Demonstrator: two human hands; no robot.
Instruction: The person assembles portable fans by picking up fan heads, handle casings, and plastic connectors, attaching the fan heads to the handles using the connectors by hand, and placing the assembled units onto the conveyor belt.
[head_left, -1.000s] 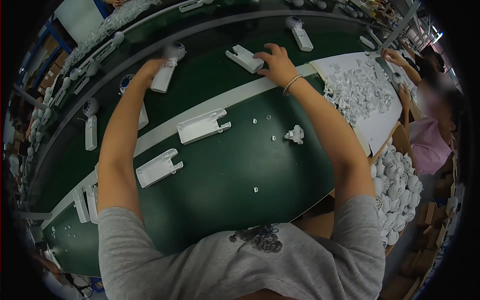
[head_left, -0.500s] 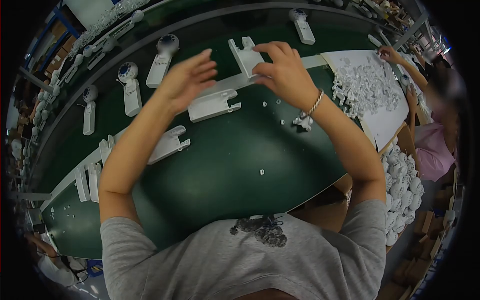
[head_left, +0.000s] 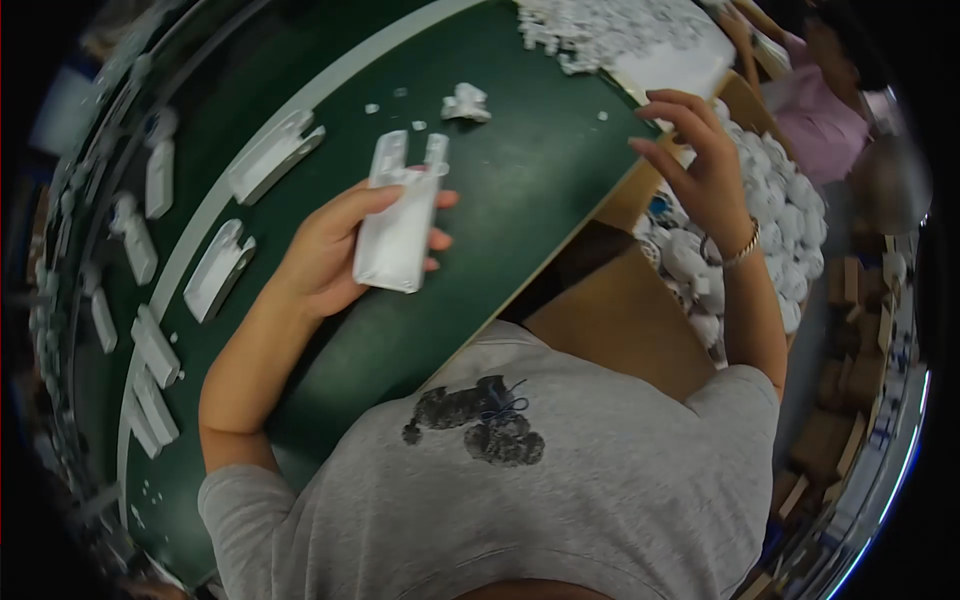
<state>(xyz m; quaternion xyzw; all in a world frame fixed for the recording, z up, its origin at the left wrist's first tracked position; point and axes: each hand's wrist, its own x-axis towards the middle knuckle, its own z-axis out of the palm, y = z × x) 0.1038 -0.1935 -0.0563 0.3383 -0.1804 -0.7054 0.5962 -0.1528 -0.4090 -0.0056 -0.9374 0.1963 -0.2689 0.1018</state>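
My left hand [head_left: 335, 245] is closed around a white plastic housing [head_left: 393, 240], held above the green work surface. The housing is long and shallow, with a forked end pointing away from me. Off to the right, my right hand [head_left: 705, 160] hangs over the table's edge and a carton of round white parts [head_left: 785, 200]. Its fingers are apart and curved, with nothing visible between them. A small white clump of plastic bits [head_left: 466, 103] lies on the table beyond the held housing.
More white housings [head_left: 275, 155] lie along the pale strip on the left. A pile of small white pieces [head_left: 610, 30] covers a white board at the back right. Beyond the carton sits a person in pink [head_left: 822, 120]. An open cardboard box [head_left: 610, 310] stands below the table edge.
My view has turned to the right. The housing near my right hand is now in my left hand, closer to me. My right hand has moved over toward the carton.
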